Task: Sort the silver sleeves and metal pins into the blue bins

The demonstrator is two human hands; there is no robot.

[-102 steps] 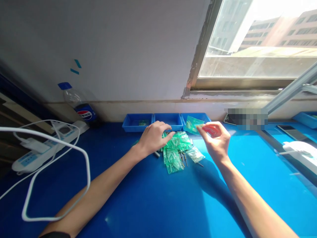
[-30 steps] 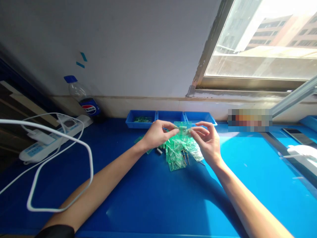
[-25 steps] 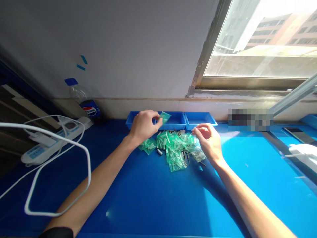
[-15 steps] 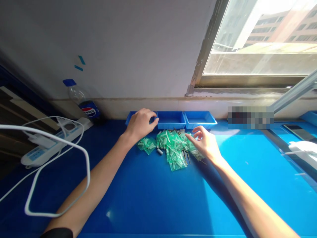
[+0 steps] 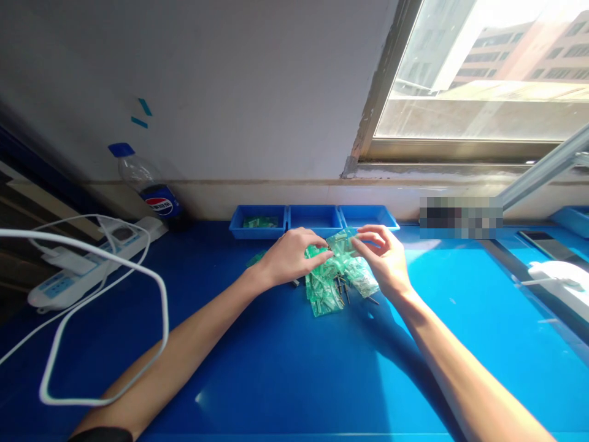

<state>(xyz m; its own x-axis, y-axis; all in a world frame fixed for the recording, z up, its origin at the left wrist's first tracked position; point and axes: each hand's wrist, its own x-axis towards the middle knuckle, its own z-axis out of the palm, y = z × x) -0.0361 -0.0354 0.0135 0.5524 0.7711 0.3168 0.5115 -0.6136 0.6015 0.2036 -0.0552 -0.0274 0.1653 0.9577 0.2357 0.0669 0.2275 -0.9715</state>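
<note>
My right hand (image 5: 385, 256) pinches the corner of a small green plastic bag (image 5: 344, 240), raised over the pile. My left hand (image 5: 297, 255) is at this bag's left side, thumb and fingers closed together; a tiny dark bit shows at the fingertips, too small to name. Under the hands lie more green bags (image 5: 324, 298) with small pale pieces inside, and loose dark screw-like pins (image 5: 346, 291). Part of the pile is hidden behind my left hand. In the left blue tray (image 5: 256, 233) lies a green bag (image 5: 261, 221).
The middle blue tray (image 5: 315, 212) and right blue tray (image 5: 368, 212) stand against the wall. A cola bottle (image 5: 159, 199) and a power strip (image 5: 92, 264) are at left. A white cable (image 5: 161, 294) loops across my left forearm. A phone (image 5: 543, 244) lies at right.
My left hand has moved right and down from the left tray to the pile. A green bag now shows in that tray. My right hand has lifted a bag from the pile.
</note>
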